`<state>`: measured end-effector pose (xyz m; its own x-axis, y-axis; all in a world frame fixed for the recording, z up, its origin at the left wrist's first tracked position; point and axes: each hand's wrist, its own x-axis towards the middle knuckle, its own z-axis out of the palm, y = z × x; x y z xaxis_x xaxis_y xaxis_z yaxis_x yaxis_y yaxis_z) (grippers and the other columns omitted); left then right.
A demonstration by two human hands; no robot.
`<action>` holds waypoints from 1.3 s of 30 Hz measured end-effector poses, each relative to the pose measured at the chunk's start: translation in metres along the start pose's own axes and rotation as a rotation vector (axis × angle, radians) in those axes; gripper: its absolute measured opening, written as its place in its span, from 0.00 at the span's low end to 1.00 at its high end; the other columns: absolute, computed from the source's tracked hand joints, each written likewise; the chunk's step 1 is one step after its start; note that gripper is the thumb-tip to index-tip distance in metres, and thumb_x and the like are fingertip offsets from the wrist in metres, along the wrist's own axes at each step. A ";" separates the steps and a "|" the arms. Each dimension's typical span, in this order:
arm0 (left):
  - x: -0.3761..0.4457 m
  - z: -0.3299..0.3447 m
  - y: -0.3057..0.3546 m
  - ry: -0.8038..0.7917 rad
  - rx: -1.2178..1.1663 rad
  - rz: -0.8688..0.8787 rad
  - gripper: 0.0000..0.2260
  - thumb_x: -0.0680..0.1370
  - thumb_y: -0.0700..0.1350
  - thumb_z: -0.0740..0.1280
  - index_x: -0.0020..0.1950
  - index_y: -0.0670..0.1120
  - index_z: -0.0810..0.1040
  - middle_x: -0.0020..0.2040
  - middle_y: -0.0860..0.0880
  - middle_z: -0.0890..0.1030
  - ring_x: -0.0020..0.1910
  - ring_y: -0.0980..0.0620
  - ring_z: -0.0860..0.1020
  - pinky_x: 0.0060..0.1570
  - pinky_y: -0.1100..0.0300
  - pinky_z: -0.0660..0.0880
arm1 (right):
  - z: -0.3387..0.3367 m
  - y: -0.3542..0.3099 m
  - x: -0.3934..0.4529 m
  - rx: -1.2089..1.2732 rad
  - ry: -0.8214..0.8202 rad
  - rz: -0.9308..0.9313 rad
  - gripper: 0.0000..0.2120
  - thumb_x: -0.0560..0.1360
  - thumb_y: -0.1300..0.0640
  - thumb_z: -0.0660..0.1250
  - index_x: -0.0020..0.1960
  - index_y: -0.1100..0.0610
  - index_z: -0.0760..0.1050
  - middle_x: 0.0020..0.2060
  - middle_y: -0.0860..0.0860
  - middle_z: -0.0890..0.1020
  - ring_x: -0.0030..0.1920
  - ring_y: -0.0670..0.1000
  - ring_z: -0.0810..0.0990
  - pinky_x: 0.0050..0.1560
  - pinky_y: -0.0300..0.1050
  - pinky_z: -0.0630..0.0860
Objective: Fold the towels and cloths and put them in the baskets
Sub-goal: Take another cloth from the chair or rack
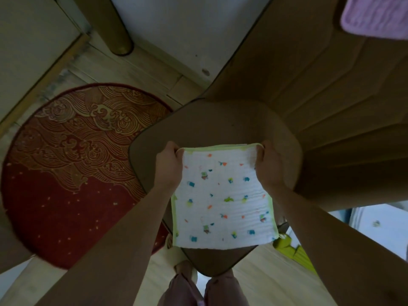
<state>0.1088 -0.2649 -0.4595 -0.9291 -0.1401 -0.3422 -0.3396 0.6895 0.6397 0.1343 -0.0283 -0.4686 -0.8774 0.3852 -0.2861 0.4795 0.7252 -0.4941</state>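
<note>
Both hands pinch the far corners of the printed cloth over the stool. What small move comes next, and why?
Probably bring the far edge toward the body to fold it in half. The left hand and right hand each pinch a far corner of the white printed cloth, which is spread nearly flat over the brown stool. No basket is visible.

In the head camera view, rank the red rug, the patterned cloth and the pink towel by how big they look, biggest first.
1. Red rug, largest by far.
2. Patterned cloth, held up near the camera, so it may look bigger than it is.
3. Pink towel, smallest, but cut off by the frame edge, so its full size is unknown.
</note>
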 end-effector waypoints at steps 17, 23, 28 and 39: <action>-0.004 0.056 -0.033 -0.097 0.677 0.583 0.25 0.83 0.53 0.42 0.79 0.46 0.51 0.78 0.47 0.52 0.77 0.44 0.50 0.75 0.44 0.47 | 0.066 0.012 -0.010 -0.458 -0.097 -0.600 0.27 0.81 0.47 0.46 0.78 0.56 0.55 0.77 0.54 0.56 0.77 0.54 0.54 0.75 0.54 0.48; 0.028 0.049 -0.014 -0.026 0.703 0.586 0.26 0.82 0.54 0.43 0.79 0.44 0.50 0.79 0.44 0.51 0.77 0.43 0.50 0.75 0.46 0.46 | 0.042 0.014 0.020 -0.395 0.052 -0.416 0.28 0.82 0.47 0.45 0.78 0.60 0.52 0.76 0.58 0.56 0.77 0.56 0.54 0.75 0.50 0.47; -0.038 0.057 -0.033 -0.102 0.668 0.713 0.25 0.83 0.51 0.43 0.78 0.42 0.53 0.78 0.43 0.52 0.77 0.44 0.50 0.75 0.44 0.48 | 0.066 0.010 -0.062 -0.332 0.004 -0.460 0.27 0.82 0.50 0.49 0.77 0.59 0.51 0.77 0.57 0.55 0.77 0.54 0.51 0.76 0.51 0.47; -0.059 0.016 -0.068 -0.186 0.787 0.692 0.29 0.83 0.57 0.47 0.78 0.41 0.51 0.78 0.41 0.51 0.77 0.41 0.49 0.75 0.42 0.48 | 0.029 0.055 -0.081 -0.439 -0.013 -0.437 0.30 0.81 0.46 0.48 0.77 0.63 0.52 0.76 0.60 0.56 0.77 0.57 0.53 0.76 0.53 0.49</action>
<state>0.1894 -0.2925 -0.4935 -0.8244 0.5231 -0.2163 0.5059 0.8523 0.1330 0.2322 -0.0357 -0.4965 -0.9895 -0.0056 -0.1447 0.0215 0.9826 -0.1846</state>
